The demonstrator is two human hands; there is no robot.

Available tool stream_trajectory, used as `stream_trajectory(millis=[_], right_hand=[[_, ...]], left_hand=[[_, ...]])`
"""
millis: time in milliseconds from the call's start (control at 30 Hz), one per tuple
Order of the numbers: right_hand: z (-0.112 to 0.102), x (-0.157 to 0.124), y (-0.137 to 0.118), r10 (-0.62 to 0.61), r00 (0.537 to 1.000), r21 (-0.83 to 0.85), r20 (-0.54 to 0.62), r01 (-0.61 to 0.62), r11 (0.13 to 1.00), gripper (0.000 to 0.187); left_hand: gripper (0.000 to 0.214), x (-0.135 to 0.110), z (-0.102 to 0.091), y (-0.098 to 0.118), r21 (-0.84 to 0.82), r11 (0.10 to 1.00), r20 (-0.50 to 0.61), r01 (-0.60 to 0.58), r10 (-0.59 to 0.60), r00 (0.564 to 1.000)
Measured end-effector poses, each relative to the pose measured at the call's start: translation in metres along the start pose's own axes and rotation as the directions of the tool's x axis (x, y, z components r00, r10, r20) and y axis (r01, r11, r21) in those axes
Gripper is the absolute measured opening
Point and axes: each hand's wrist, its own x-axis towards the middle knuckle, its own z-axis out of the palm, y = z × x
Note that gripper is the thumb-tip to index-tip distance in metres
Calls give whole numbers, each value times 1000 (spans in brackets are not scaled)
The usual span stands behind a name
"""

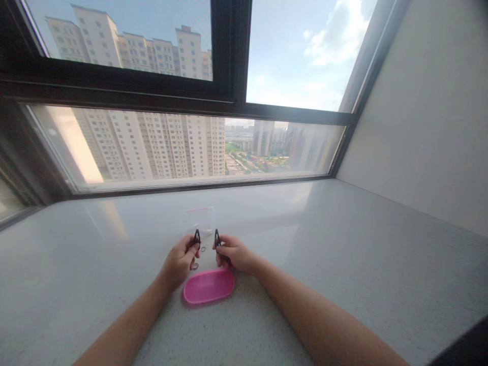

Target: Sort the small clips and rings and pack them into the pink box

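Between thumb and fingers, my left hand (182, 258) pinches a black snap hair clip (197, 237), its narrow end pointing up. A second black snap hair clip (217, 238) stands upright in the closed fingers of my right hand (233, 252). The two clips are a short way apart. On the surface between my hands lies a small ring (203, 249), and another ring (195, 266) is by my left fingertips. Just below both hands sits a pink oval tray (209, 286) with nothing in it.
A clear plastic bag (198, 218) with a pink seal line lies flat beyond my hands. Everything rests on a pale speckled windowsill (328, 254). A dark-framed window (229, 94) rises behind it, and a white wall (427, 127) bounds the right side.
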Motion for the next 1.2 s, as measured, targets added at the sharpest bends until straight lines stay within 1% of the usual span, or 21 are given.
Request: stream_trajectory(millis=[200, 567, 767, 933, 1067, 1200], right_hand=[[-1, 1, 2, -3, 1000, -9, 6, 3, 1000, 15], [0, 0, 1, -1, 1000, -14, -5, 0, 1000, 12], [0, 0, 2, -5, 1000, -30, -15, 5, 1000, 19], [0, -1, -2, 29, 1000, -20, 5, -29, 999, 27], [0, -1, -2, 54, 999, -12, -2, -54, 998, 21], [-2, -2, 0, 50, 999, 65, 4, -50, 997, 15]], left_hand=[[20, 0, 0, 0, -3, 1000, 9, 4, -4, 1000], [26, -1, 0, 5, 38, 999, -26, -30, 31, 999], [26, -2, 0, 8, 71, 997, -31, -44, 46, 998], [26, -3, 2, 14, 34, 999, -14, -7, 7, 1000], [29, -2, 2, 13, 8, 1000, -29, 18, -18, 999], [34, -1, 1, 5, -59, 998, -20, 37, -38, 999]])
